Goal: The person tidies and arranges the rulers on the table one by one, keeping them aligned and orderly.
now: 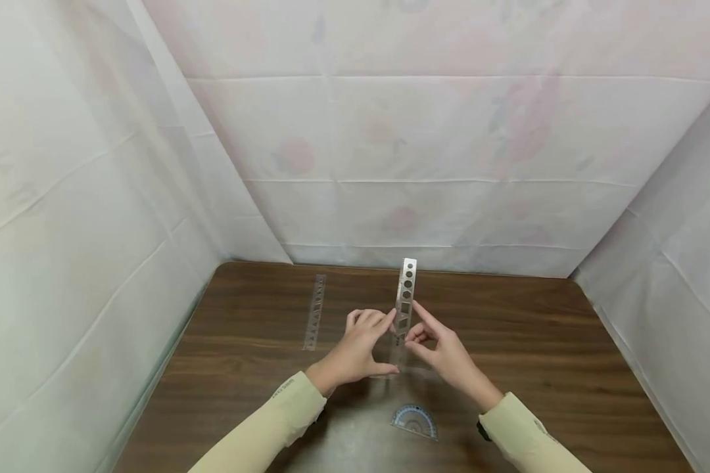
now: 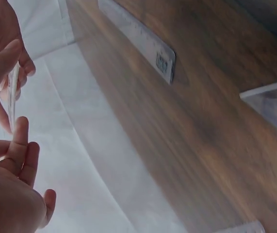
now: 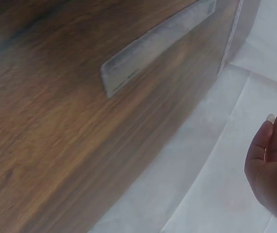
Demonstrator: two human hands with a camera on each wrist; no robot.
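No words or numbers are legible; a ruler [image 2: 137, 36] bears a barcode [image 2: 162, 64], the left sleeve [image 1: 290, 410] small blurred print [image 1: 283, 389].

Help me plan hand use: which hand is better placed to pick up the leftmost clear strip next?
Probably the left hand: it is nearer the leftmost clear strip, with the right hand on the other side of the raised perforated strip. Both are at that raised piece, though.
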